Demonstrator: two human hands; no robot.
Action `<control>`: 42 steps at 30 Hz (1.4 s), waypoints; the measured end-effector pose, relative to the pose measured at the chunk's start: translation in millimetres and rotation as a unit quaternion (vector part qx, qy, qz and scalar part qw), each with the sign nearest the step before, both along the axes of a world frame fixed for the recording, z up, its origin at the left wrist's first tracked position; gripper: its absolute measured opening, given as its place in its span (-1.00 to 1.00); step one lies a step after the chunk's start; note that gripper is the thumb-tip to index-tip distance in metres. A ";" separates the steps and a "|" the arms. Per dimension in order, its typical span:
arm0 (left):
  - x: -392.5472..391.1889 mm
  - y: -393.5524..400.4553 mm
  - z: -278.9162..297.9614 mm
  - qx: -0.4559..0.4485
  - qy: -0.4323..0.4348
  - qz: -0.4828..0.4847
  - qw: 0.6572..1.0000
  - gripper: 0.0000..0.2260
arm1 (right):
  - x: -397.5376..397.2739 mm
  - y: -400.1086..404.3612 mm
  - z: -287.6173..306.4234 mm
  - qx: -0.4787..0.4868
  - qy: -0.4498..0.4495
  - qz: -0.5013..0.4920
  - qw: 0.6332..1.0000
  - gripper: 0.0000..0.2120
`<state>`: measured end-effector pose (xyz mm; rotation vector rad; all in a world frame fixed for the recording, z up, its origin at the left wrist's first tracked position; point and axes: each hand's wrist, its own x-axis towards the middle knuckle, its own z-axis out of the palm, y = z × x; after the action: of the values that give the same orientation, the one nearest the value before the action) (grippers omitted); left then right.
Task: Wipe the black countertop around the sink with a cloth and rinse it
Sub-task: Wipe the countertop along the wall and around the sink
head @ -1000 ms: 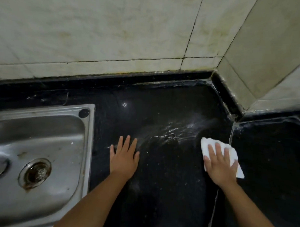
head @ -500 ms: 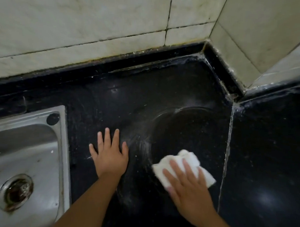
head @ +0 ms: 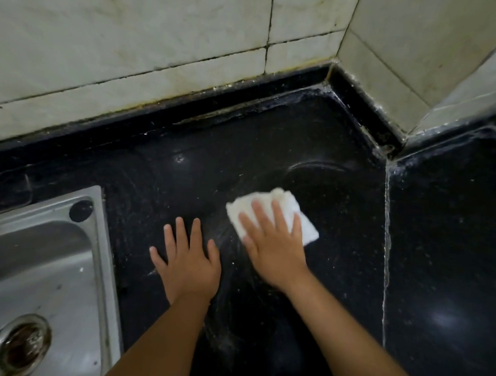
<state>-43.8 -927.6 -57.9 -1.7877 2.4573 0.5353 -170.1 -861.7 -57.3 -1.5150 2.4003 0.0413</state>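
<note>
Cloth (head: pixel 292 207), white, at frame centre on the black table (head: pixel 338 213): our right hand (head: pixel 273 245) presses it with straight fingers; our left hand (head: pixel 189 263) lies flat beside the sink (head: pixel 98 255).

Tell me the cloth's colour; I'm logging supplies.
White, seen in the head view: the cloth under the right hand.
</note>
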 end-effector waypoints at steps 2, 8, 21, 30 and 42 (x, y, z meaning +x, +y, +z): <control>0.9 0.3 -0.3 0.003 0.000 -0.001 1.000 -0.53 | 18.8 55.6 -8.0 -0.023 -0.001 0.025 0.999 -0.49; 1.4 -0.5 0.1 0.005 -0.001 -0.008 1.000 -0.53 | -47.7 136.1 6.0 0.044 0.007 -0.138 0.989 -0.20; 0.5 -2.1 -9.3 -0.015 0.012 0.004 1.000 -0.28 | -153.1 -58.1 9.4 0.043 -0.022 -0.194 0.980 -0.53; -2.1 -2.8 -5.0 -0.001 -0.012 0.008 1.000 -0.38 | -59.0 63.7 -3.9 0.032 -0.002 0.006 0.999 -0.53; -0.6 -2.7 -8.6 -0.014 0.000 0.010 1.000 -0.27 | -196.0 -49.1 7.1 0.027 -0.009 -0.154 0.988 -0.53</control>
<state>-44.3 -930.4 -66.5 -1.8245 2.4624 0.5037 -366.1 -910.9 -50.2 -1.1008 2.5669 0.0254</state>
